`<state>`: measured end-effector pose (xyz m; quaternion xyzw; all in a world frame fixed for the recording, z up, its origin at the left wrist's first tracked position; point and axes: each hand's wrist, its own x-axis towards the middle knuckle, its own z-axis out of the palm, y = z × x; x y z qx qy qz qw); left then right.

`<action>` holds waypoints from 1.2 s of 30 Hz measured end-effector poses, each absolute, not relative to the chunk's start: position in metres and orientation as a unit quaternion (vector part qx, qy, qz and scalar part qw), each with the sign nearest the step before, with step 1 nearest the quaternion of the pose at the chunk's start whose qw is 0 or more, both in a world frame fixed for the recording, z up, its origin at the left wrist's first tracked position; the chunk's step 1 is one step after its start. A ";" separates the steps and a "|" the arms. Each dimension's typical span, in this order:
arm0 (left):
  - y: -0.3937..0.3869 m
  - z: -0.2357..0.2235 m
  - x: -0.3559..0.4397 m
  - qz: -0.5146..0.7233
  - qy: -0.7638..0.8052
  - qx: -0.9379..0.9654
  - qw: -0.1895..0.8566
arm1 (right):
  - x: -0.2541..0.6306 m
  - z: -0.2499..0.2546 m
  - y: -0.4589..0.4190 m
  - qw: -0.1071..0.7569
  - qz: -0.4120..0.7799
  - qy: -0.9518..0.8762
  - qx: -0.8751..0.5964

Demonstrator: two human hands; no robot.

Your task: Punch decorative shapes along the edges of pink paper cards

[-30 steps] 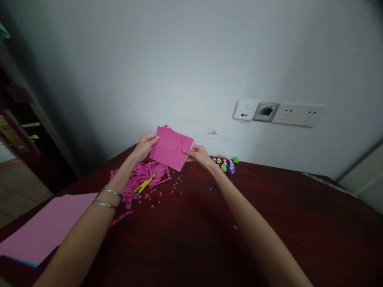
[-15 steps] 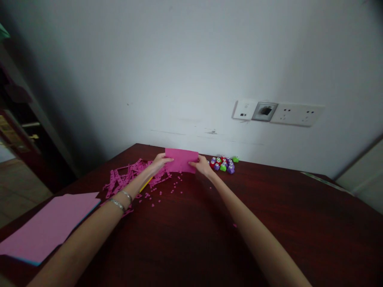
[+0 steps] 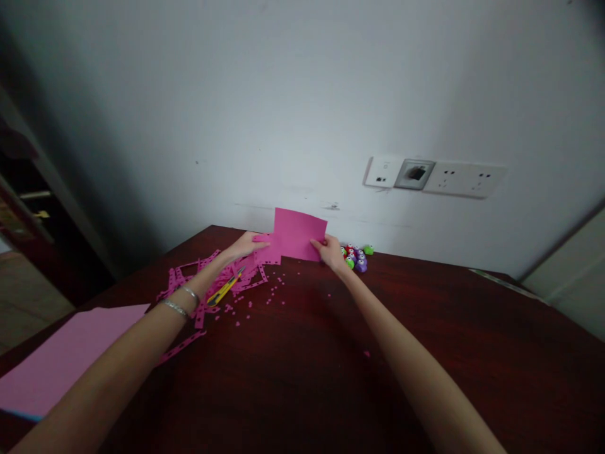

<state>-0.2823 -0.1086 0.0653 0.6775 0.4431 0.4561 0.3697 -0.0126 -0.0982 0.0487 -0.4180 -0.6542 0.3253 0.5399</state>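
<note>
My left hand (image 3: 249,244) pinches a pink paper piece (image 3: 269,256) with small holes punched along its edges. A plain pink paper sheet (image 3: 299,233) is held up by its right edge in my right hand (image 3: 331,251), thumb in front. The sheet partly overlaps the punched piece, hiding some of it. Below my left wrist, a yellow utility knife (image 3: 225,288) lies among punched pink paper strips (image 3: 203,277). Tiny pink paper cut-outs (image 3: 250,304) are scattered on the table beneath the papers.
Small red, green and purple figures with eye-like tops (image 3: 361,262) cluster beyond my right hand. A pink paper stack (image 3: 70,359), blue at its lower edge, lies at the left of the dark wooden table (image 3: 293,378). Sockets (image 3: 416,174) sit on the wall behind.
The plain sheet has moved up and right with my right hand. The punched piece in my left hand now shows beside it. The utility knife is more exposed as my left arm shifted.
</note>
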 end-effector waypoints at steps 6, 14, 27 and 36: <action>-0.111 0.092 -0.299 0.290 0.586 0.747 0.121 | 0.062 0.089 -0.120 0.600 0.310 -0.599 -0.431; -0.253 0.054 -0.131 0.093 0.262 0.960 -0.019 | 0.127 0.088 -0.166 0.677 0.413 -0.449 -0.412; -0.240 0.013 -0.089 0.015 0.234 0.963 0.132 | 0.157 0.070 -0.200 0.662 0.427 -0.425 -0.446; -0.155 -0.002 -0.201 0.028 0.484 0.869 0.098 | 0.161 0.051 -0.225 0.587 0.495 -0.427 -0.478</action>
